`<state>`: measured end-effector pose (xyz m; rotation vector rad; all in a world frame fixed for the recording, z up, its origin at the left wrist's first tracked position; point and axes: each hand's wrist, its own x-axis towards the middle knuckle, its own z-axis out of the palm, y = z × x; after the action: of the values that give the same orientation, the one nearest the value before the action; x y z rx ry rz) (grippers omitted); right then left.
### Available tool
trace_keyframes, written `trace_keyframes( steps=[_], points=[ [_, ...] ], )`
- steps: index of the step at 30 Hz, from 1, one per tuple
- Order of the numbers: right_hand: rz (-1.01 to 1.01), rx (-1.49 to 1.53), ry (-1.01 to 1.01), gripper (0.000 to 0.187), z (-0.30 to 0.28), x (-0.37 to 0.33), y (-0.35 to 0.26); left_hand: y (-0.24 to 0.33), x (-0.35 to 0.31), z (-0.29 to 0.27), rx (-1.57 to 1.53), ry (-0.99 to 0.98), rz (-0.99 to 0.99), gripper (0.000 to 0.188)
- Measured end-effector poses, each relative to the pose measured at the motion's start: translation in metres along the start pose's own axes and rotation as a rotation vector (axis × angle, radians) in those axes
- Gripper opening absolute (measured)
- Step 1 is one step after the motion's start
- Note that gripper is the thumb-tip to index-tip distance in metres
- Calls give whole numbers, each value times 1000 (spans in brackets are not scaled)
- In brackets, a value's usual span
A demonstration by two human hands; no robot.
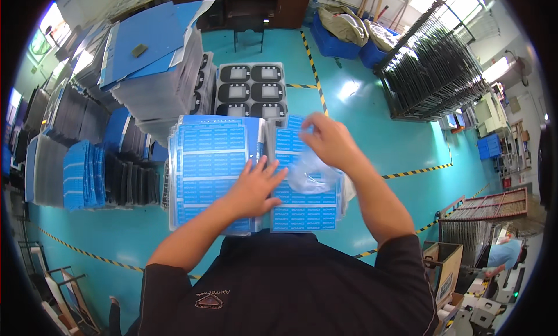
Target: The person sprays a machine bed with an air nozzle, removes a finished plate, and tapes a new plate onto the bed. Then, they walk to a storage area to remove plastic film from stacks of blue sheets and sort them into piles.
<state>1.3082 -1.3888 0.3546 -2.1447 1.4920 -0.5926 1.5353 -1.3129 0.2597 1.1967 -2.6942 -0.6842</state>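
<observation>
My left hand (pixel 256 188) lies flat with fingers spread across the gap between two stacks of blue printed sheets. Beneath its wrist is the left sheet stack (pixel 212 156), in clear covering with a bare blue strip along its right side. Its fingertips reach the right sheet stack (pixel 305 217). Over the far part of that right stack, my right hand (pixel 330 139) is closed in a pinch. A crumpled clear plastic film (pixel 314 176) bulges below its fingers and seems held by them; the exact grip point is hidden.
Beyond the sheets lie black-and-clear printed panels (pixel 251 91). A tall pile topped with blue sheets (pixel 145 37) stands at far left, with more upright sheet bundles (pixel 84 173) nearer. A metal drying rack (pixel 436 63) is far right. A person (pixel 505 253) is at lower right.
</observation>
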Motion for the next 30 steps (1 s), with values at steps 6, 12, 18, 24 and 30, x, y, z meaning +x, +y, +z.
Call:
trace_keyframes(
  steps=[6, 12, 18, 24, 30],
  points=[
    [82, -267, 194, 25, 91, 43, 68, 8, 23, 26, 127, -18, 57, 72],
    [-44, -340, 120, 28, 98, 44, 80, 11, 38, 20, 133, -31, 59, 73],
    [-242, -353, 172, 25, 116, 44, 93, 19, 38, 23, 154, -41, 59, 76],
    [-232, -279, 138, 25, 99, 30, 94, 27, 42, 23, 152, -56, 54, 79],
    [-264, -226, 153, 26, 105, 29, 101, 30, 41, 20, 135, -48, 74, 74]
  ],
)
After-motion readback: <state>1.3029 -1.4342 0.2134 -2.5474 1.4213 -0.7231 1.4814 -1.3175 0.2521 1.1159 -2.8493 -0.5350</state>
